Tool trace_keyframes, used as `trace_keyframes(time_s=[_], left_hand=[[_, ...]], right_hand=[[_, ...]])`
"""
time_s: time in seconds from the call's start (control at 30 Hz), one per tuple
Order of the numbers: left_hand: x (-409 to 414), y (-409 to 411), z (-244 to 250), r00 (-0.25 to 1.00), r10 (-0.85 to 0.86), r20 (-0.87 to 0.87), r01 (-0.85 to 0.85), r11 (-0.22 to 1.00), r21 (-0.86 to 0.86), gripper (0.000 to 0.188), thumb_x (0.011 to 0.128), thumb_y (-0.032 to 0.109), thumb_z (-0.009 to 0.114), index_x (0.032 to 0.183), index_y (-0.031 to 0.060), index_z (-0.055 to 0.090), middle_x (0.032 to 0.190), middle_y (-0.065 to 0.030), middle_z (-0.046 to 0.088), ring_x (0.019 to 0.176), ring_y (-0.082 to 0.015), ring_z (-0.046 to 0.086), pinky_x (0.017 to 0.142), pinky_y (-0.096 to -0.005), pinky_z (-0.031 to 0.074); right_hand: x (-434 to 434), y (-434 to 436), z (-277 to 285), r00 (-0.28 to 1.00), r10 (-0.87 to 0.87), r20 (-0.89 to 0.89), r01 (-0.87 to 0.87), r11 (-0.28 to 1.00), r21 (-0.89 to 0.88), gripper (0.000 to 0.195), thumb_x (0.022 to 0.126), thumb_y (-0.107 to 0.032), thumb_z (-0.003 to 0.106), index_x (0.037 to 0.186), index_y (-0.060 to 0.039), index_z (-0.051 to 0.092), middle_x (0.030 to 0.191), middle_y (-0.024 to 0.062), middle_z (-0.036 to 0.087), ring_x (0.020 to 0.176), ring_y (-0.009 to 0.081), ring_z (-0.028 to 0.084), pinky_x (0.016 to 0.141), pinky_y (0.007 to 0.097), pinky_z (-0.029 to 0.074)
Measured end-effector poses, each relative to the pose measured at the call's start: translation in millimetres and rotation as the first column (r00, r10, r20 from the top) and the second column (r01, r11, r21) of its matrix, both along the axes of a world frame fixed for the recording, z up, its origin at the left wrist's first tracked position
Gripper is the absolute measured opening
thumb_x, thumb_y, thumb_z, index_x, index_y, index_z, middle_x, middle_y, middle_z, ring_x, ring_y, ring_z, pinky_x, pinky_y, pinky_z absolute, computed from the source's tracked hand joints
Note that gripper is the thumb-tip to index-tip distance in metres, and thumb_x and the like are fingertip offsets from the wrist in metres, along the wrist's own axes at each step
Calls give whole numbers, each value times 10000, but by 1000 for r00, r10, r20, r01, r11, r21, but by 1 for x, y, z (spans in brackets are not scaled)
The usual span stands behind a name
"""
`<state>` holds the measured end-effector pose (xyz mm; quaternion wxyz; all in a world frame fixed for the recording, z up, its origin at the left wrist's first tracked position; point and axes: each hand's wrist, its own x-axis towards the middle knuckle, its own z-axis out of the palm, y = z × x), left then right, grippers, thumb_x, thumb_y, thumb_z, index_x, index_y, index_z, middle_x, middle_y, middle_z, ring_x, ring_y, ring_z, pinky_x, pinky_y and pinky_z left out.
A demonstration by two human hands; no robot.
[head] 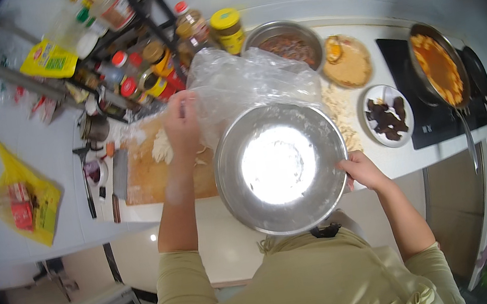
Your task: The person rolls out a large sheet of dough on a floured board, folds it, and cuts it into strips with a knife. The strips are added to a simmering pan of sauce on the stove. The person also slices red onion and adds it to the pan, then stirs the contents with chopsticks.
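A steel bowl (235,186), its inside facing up and smeared with pale residue, is tilted in front of me; my right hand (359,170) grips its rim at the right. My left hand (182,114) is closed on the edge of a clear plastic bag (251,80), which spreads behind the bowl and touches its far rim. Under my left forearm lies a wooden cutting board (145,176) dusted with flour, with a lump of white dough (161,147) on it. A cleaver (120,172) rests at the board's left edge.
Sauce bottles and jars (156,75) crowd a black rack at the back left. Behind the bag stands a steel basin (320,46) of food. To the right are a plate of dark pieces (411,127) and a frying pan (439,71) of orange food on the black cooktop (434,130).
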<state>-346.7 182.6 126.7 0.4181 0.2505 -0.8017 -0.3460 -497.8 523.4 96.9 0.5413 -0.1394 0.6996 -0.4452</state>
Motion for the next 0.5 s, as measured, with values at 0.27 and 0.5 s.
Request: trace_keyframes(time_s=[0.27, 0.5], left_hand=[[-69, 174, 91, 887, -62, -459, 194, 950, 246, 89, 918, 142, 519, 967, 76, 553, 699, 45, 467, 569, -27, 398, 471, -165, 321], [-106, 420, 132, 457, -532, -713, 793, 607, 55, 151, 956, 184, 449, 912, 42, 474, 621, 29, 323, 492, -29, 281, 421, -175, 266]], right_hand=[[30, 232, -2, 944, -320, -85, 327, 942, 80, 313, 824, -260, 521, 688, 3, 621, 517, 54, 582, 451, 122, 552, 516, 265, 446], [126, 489, -57, 531, -843, -84, 847, 528, 58, 278, 831, -218, 535, 674, 7, 577, 493, 74, 553, 400, 157, 526, 424, 259, 413]])
